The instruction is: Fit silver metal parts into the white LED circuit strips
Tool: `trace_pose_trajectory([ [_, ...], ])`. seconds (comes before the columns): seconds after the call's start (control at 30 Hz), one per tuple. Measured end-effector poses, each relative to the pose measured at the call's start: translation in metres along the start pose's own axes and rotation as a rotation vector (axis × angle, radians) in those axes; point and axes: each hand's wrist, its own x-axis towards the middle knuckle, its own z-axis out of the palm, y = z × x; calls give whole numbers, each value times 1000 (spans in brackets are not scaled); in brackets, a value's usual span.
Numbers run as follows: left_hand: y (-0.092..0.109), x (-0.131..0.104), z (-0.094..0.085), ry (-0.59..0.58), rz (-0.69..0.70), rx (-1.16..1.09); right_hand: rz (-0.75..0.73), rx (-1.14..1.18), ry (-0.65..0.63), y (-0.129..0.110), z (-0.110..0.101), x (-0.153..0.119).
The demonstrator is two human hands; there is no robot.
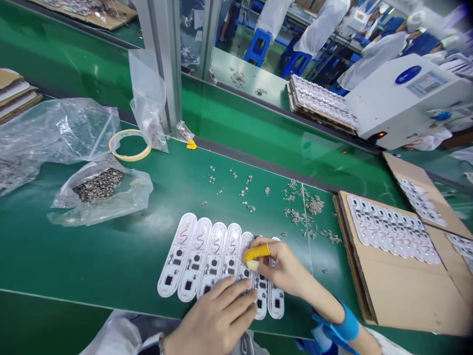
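Note:
A row of several long white plastic casings [177, 256] with rounded ends lies side by side near the table's front edge. Each shows a round part at the far end, red wire and dark components. My left hand [221, 313] rests with fingers stretched out across the near ends of the middle casings. Over a casing right of the row's middle, my right hand [271, 264] is pinched, thumb against a forefinger in a yellow finger cot [257, 253]. Whatever sits between those fingertips is hidden. A blue wrist strap [345, 320] circles my right wrist.
Small metal parts [295, 215] lie scattered beyond the casings. At left are an opened plastic bag [101, 187] of metal pieces and a tape roll [130, 145]. Cardboard [399, 291] bearing more casings [391, 229] lies right. A metal post [162, 64] rises behind; people sit beyond.

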Motion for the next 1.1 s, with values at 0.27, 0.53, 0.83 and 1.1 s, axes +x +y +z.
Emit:
trace_pose_trajectory([
  [0.27, -1, -3, 1, -2, 11, -1, -8, -84, 1, -2, 1, 7],
  [0.53, -7, 2, -5, -97, 106, 90, -150, -201, 240, -2, 5, -17],
  [0.83, -10, -9, 1, -179, 249, 227, 132, -715, 783, 111, -48, -128],
  [1.1, -7, -8, 1, -206, 256, 219, 46, -1040, 475, 130, -49, -130],
])
